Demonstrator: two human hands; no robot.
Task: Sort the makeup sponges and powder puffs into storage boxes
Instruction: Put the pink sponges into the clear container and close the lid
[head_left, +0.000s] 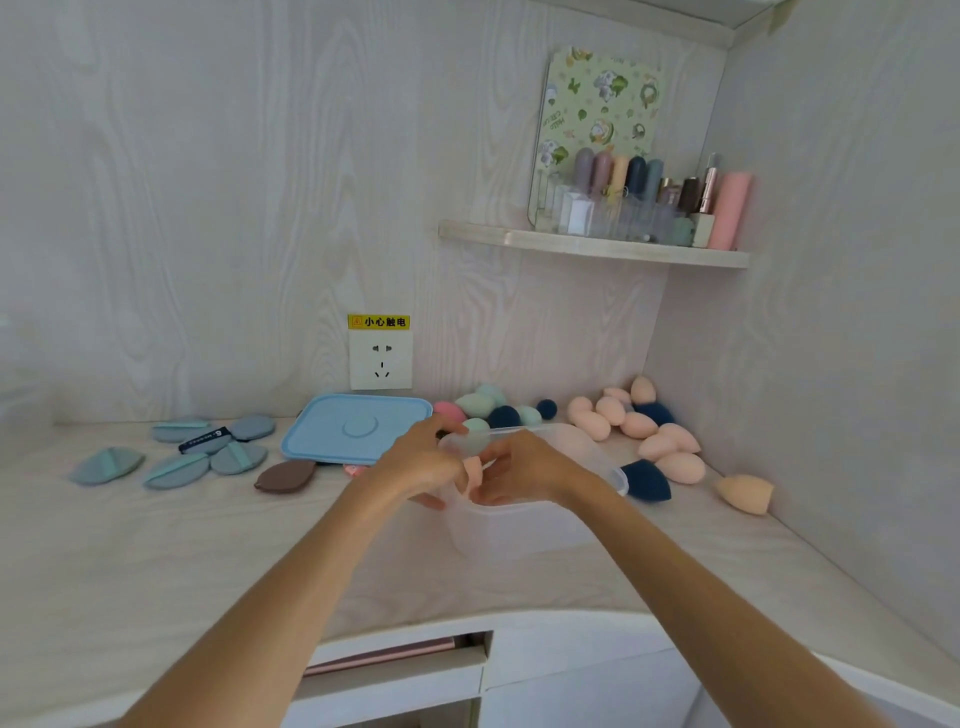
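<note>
Here, from the left, powder puffs (208, 449) lie unsorted on the surface (156, 545), beside a blue lid (353, 428). Your left hand (421, 462) and right hand (524, 470) meet over the clear storage box (519, 525), fingers curled in a grip on one peach sponge (472, 470). Rightward, many makeup sponges (639, 426) await sorting; the task appears barely begun.

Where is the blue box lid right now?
In the head view, the blue lid lies left of centre on the desk against the back wall, below the wall socket, between the grey-blue puffs and the clear box.
</note>
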